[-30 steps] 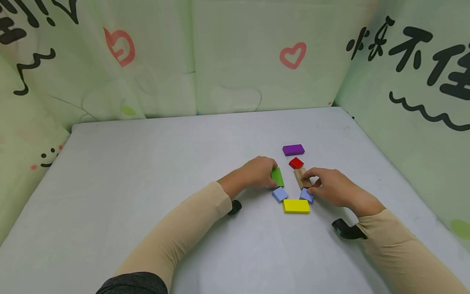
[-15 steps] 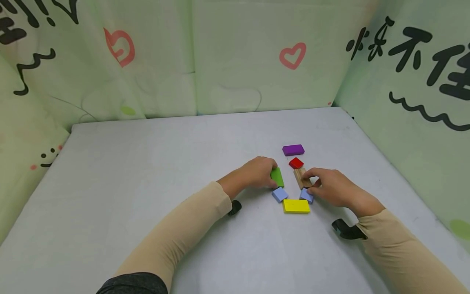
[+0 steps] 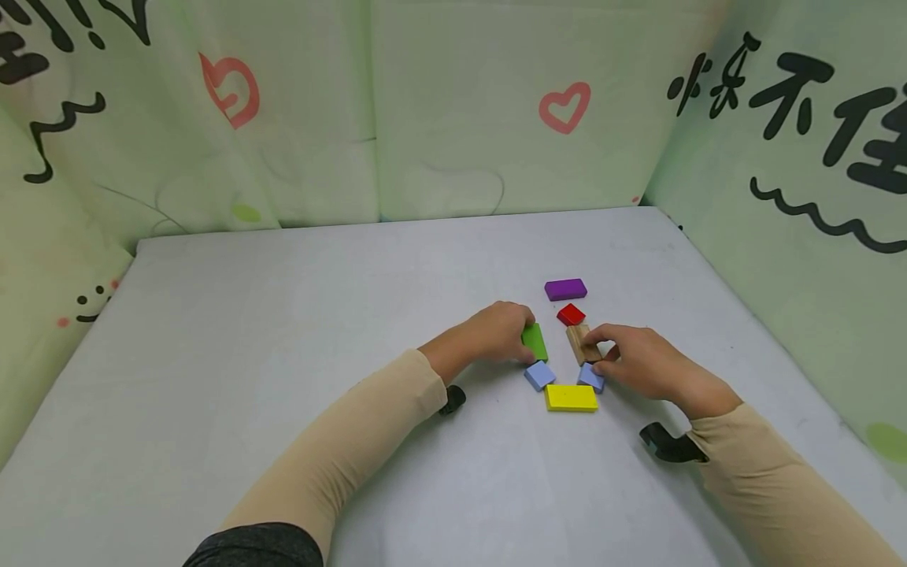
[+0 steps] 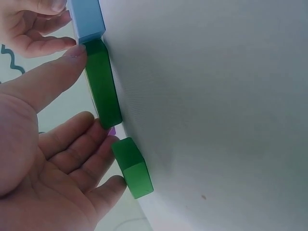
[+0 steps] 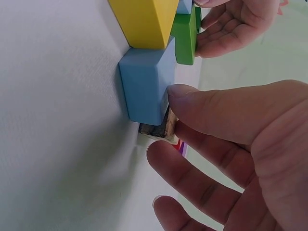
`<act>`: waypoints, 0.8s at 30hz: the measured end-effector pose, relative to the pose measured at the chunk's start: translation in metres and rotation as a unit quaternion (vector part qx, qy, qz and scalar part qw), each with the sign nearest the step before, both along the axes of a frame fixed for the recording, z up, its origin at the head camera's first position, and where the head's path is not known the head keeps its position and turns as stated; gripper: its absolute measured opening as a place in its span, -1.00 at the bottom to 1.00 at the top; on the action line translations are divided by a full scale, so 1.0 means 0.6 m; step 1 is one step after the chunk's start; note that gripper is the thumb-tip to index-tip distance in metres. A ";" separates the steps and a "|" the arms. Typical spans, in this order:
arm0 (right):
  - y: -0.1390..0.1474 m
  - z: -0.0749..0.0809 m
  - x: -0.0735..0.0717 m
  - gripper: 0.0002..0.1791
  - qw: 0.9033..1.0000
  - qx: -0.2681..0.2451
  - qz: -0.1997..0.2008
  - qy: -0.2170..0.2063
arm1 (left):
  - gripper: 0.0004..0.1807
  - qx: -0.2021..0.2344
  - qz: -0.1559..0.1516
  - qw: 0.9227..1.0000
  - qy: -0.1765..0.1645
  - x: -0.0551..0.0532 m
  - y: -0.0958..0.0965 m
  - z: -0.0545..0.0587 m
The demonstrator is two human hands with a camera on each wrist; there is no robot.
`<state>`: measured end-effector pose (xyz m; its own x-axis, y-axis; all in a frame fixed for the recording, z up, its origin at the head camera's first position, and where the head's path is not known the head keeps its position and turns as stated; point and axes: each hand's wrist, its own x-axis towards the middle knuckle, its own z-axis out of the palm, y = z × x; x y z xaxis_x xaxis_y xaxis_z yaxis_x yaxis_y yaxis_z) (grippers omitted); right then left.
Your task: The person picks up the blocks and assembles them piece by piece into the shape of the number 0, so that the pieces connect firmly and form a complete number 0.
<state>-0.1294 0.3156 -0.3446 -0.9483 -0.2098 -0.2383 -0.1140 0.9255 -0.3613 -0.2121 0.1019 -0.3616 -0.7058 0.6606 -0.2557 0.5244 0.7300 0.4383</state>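
You can see bare wood in the brown block (image 3: 578,345), its end rough and dark; the blue block (image 5: 144,82) looks smooth, with a satin finish. Your longer green block (image 4: 102,86) has a smooth, slightly glossy face, and the yellow block (image 3: 571,398) is smooth too. Your left sleeve (image 3: 347,441) is soft matt cloth; the white table (image 3: 283,339) looks matt, the backdrop (image 3: 453,102) thin, creased cloth.

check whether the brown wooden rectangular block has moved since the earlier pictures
No. In the head view, the brown wooden rectangular block shows no visible shift in any direction against the far edge of the white tabletop.
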 end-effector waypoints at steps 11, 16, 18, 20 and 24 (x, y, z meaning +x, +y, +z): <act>-0.001 0.002 0.000 -0.55 1.000 -0.004 0.004 0.004 | -0.31 -0.001 -0.001 1.000 0.000 -0.001 0.002 -0.002; -0.002 0.002 0.001 -0.55 1.000 -0.003 0.002 0.005 | -0.31 -0.002 -0.002 1.000 -0.001 -0.001 0.001 0.000; -0.003 0.002 0.001 -0.56 1.000 -0.003 0.001 0.006 | -0.30 -0.002 -0.001 1.000 -0.003 0.000 0.001 0.000; -0.003 0.002 0.001 -0.56 1.000 -0.002 0.001 0.006 | -0.29 -0.001 0.000 1.000 -0.005 0.000 0.000 0.000; -0.003 0.002 0.000 -0.56 1.000 -0.001 0.001 0.006 | -0.27 0.004 0.002 1.000 -0.006 0.000 -0.003 0.003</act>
